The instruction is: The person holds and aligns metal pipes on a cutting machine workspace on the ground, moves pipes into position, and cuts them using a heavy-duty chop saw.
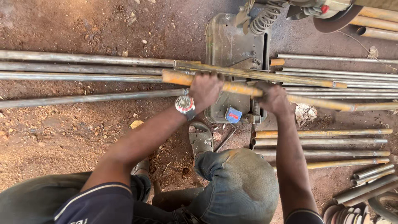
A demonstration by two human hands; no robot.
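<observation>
My left hand (pixel 205 89) and my right hand (pixel 273 98) both grip a rusty orange metal pipe (pixel 236 88) that lies across the base of a chop saw (pixel 230 45). The pipe runs from left of my left hand out to the right edge of the view. A second rusty pipe (pixel 257 74) lies just beyond it on the saw base. A wristwatch (pixel 185 104) sits on my left wrist. The saw's blade and spring are raised at the top right.
Long grey pipes (pixel 83 66) lie on the red dirt to the left. More pipes (pixel 340 74) stretch right of the saw, and cut lengths (pixel 323 143) are stacked at lower right. A sandal (pixel 200 139) and my bent knee (pixel 240 182) are below the saw.
</observation>
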